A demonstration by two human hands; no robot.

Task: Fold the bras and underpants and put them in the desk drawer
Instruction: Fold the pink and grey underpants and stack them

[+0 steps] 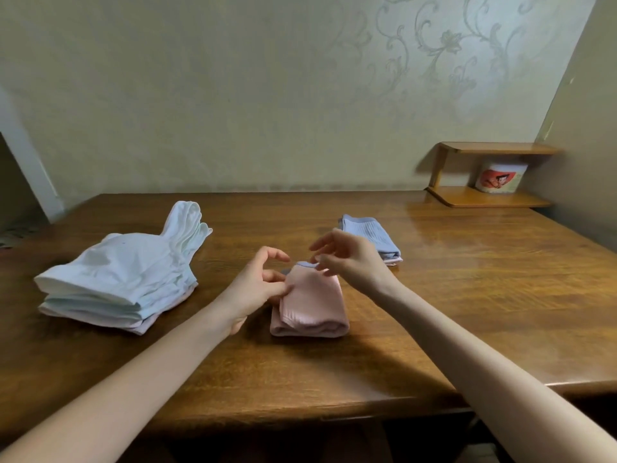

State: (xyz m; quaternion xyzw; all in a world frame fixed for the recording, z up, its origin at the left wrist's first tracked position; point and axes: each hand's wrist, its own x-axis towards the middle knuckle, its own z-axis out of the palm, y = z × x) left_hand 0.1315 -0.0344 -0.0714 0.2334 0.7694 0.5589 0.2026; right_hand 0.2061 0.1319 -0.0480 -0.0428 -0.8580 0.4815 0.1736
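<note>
Your left hand (258, 282), fingers curled, pinches pink underpants (310, 304) left edge at frame centre; right hand (350, 259) half-open, fingertips nipping top edge on bench (467, 295).

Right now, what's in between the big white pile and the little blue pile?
In the head view, the pink underpants lie between the white pile and blue pile, with the left hand and right hand working on them.
</note>
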